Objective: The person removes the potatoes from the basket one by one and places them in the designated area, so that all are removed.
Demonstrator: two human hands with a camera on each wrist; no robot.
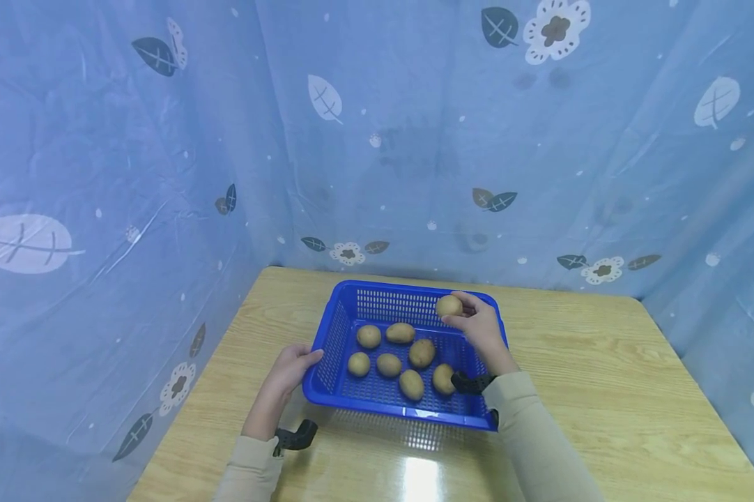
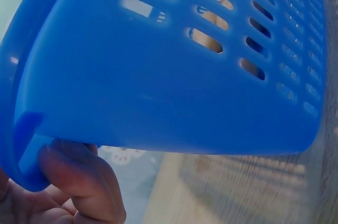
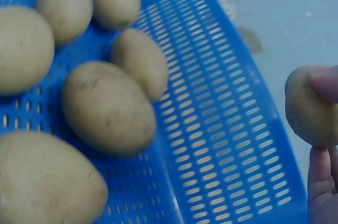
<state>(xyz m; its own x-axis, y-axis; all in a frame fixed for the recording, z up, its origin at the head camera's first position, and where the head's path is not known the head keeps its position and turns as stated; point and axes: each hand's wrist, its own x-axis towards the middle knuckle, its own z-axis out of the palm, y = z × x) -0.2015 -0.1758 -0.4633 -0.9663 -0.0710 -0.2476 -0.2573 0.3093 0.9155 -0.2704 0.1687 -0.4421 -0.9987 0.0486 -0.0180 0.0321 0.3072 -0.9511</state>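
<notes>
A blue perforated plastic basket (image 1: 402,413) holds several potatoes, among them one potato (image 1: 421,353) near its middle and one (image 1: 368,337) toward the back left. My left hand (image 1: 291,369) grips the basket's left rim; in the left wrist view its fingers (image 2: 87,182) curl under the rim's edge. Over the back right part of the basket, my right hand (image 1: 477,326) pinches a potato (image 1: 449,307) between thumb and fingertips. The right wrist view shows that potato (image 3: 306,110) raised beside the basket wall, cut off by the frame's edge.
The basket is on a light wooden table (image 1: 578,362), and light shines on the tabletop in front of it. Blue curtains (image 1: 402,139) with leaf and flower prints hang behind and along both sides. A black wrist mount (image 1: 297,436) sits on each forearm.
</notes>
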